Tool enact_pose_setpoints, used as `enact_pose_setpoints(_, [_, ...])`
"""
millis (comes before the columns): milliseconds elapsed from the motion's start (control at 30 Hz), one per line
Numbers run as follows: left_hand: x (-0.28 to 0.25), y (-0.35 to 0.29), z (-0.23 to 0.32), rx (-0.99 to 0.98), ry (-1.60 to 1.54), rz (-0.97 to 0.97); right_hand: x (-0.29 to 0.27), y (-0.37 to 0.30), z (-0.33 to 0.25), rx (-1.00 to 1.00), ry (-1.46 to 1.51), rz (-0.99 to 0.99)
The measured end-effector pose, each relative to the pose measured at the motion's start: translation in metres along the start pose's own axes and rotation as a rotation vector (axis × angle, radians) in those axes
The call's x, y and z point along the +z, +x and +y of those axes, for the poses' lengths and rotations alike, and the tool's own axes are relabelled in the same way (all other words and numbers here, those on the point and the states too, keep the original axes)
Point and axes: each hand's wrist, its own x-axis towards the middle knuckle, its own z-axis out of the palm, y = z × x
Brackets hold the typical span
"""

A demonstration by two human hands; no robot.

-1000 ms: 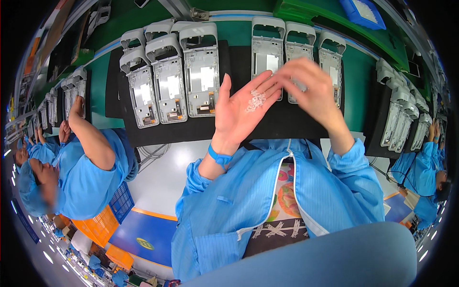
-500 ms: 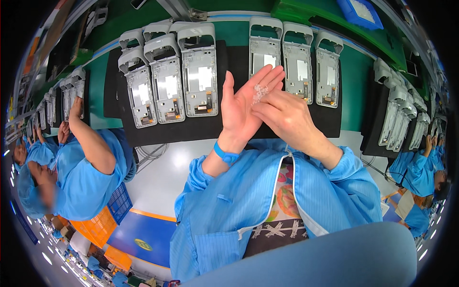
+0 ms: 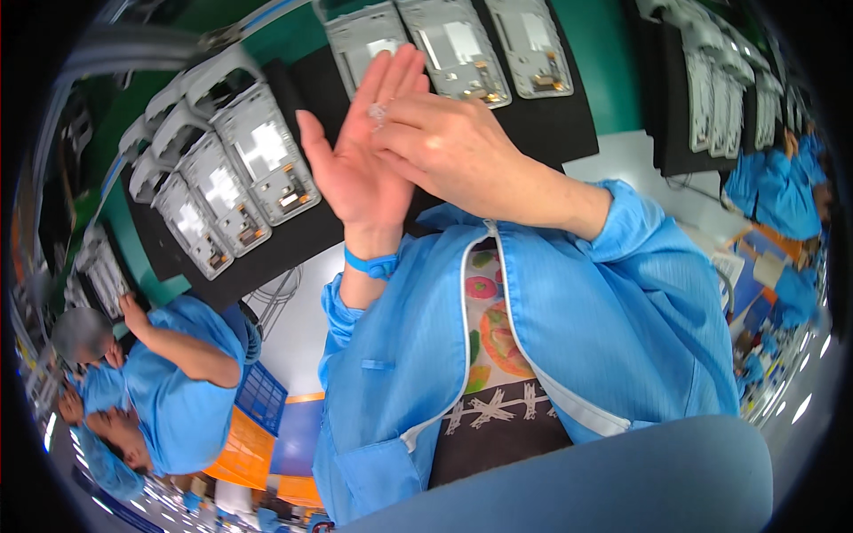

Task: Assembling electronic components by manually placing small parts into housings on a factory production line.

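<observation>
My left hand (image 3: 360,173) is held palm up with its fingers stretched out. A small cluster of clear, loose pieces (image 3: 377,114) lies on it near the base of the fingers; their exact kind is too small to tell. Over that palm, my right hand (image 3: 453,147) is bent in a pinch, its fingertips right beside the pieces. Whatever sits between those fingertips is hidden. Beyond my hands, grey device housings (image 3: 451,44) lie on a black mat (image 3: 573,120), one of them partly covered by my left fingers. More grey housings (image 3: 262,147) with tall frame-like ends lie to the left.
The mat rests on a green bench (image 3: 609,53). On the right is another mat with several grey housings (image 3: 711,98). A co-worker in blue (image 3: 191,364) reaches to housings at the left. A blue crate (image 3: 259,395) stands behind that person.
The view has tilted and shifted, so bench and housings appear turned and my hands sit further left and higher. Palm and pinch keep nearly the same pose, with the clear pieces still on the palm.
</observation>
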Motion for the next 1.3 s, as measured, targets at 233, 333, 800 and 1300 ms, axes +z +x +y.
enact_pose_setpoints(233, [-0.009,0.007,0.002,-0.113,-0.403,-0.048,-0.062,0.002,0.053,0.113,0.229,0.208])
enact_pose_setpoints(333, [-0.014,0.011,0.004,-0.107,-0.265,0.043,-0.086,-0.013,0.106,0.242,0.027,0.266])
enact_pose_setpoints(800, [-0.022,0.006,-0.008,-0.138,-0.062,0.051,-0.051,0.008,0.183,-0.033,-0.319,0.322])
enact_pose_setpoints(1300, [-0.022,0.002,-0.003,-0.16,-0.036,0.044,-0.046,0.018,0.184,-0.061,-0.391,0.267])
